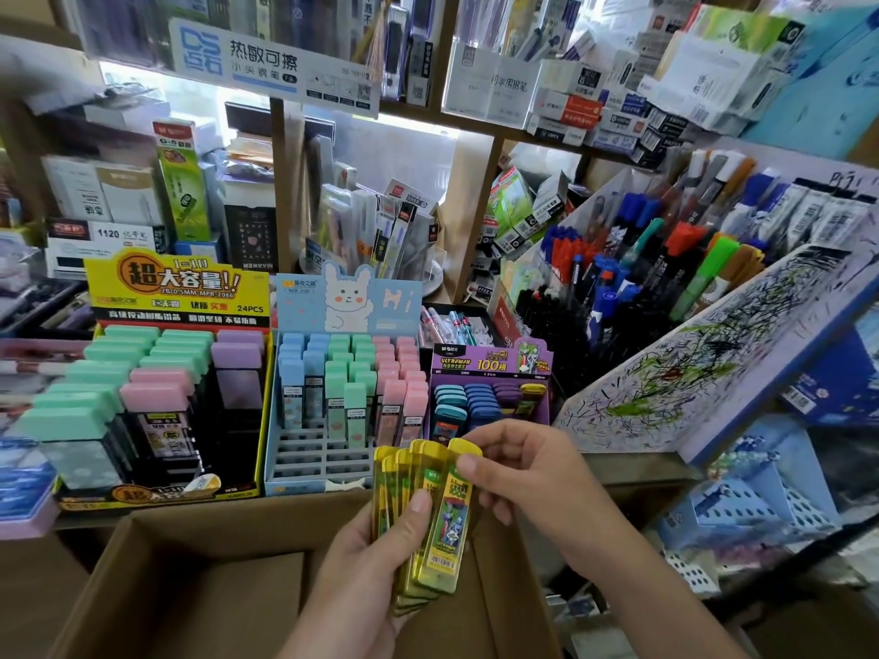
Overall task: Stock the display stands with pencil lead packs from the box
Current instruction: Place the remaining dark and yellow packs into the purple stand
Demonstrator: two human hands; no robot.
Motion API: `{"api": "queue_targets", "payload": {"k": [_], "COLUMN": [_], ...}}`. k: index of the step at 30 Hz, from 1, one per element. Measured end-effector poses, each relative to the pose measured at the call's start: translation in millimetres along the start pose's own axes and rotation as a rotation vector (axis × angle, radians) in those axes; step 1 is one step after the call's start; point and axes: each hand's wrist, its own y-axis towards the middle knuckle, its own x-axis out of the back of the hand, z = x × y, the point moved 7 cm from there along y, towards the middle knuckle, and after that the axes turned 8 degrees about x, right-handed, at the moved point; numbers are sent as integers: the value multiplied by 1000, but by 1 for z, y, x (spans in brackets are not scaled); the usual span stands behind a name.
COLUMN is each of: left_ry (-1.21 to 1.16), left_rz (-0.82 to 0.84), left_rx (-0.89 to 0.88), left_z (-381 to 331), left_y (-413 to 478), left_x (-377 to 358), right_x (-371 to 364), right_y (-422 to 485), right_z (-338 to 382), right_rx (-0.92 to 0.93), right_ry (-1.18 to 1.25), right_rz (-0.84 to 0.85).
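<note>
My left hand (pixel 361 558) grips a fanned stack of yellow pencil lead packs (pixel 430 520) above the open cardboard box (pixel 200 582). My right hand (pixel 513 463) pinches the top of the frontmost yellow pack with thumb and fingers. Just beyond stands the small purple display stand (pixel 490 368), holding teal, blue, purple and yellow packs. To its left is a light blue rabbit stand (pixel 333 449) with blue, green and pink packs and vacant front slots. A yellow stand (pixel 176 287) with large green, pink and purple packs is at the left.
Shelves behind hold boxed pens and refills. A tilted rack of markers (pixel 666 259) and a scribbled test pad (pixel 704 368) stand at the right. A blue perforated basket (pixel 747 506) sits low on the right.
</note>
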Motion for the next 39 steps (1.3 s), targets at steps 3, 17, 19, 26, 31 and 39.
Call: {"api": "queue_targets", "payload": {"k": [3, 17, 19, 26, 31, 39], "left_ry": [-4, -10, -15, -46, -79, -62], "left_rz": [-36, -73, -71, -63, -56, -25], "left_rx": [-23, 18, 25, 25, -22, -2], "left_z": [-4, -3, -2, -1, -3, 0], "left_y": [-1, 1, 2, 4, 8, 5], "left_x": [3, 20, 19, 21, 24, 22], "right_x": [4, 94, 104, 113, 109, 91], "right_y": [2, 11, 15, 30, 37, 41], "right_z": [0, 37, 41, 41, 33, 28], "right_rx": [4, 232, 265, 370, 412, 557], "right_ry": [67, -240, -317, -470, -662, -1084], "right_rz": [-8, -270, -290, -309, -326, -284]}}
